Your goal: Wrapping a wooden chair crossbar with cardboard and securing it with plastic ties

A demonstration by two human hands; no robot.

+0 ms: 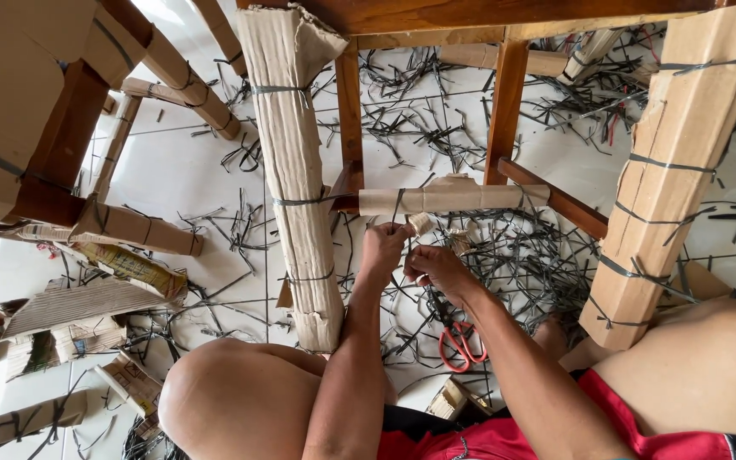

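Both chair legs [296, 170] and the crossbar [453, 200] wrapped in cardboard — left hand [382, 247] and right hand [436, 266] pinched on a strap [396, 209], tying not yet finished

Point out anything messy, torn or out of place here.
Cut black strap pieces litter the white floor under the chair. The cardboard wrap on one leg is torn open at its top. Red-handled scissors lie among the scraps.

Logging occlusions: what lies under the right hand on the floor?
Under the right hand, red-handled scissors lie among black strap offcuts on the white floor. Their blades are hidden by the hand and wrist.
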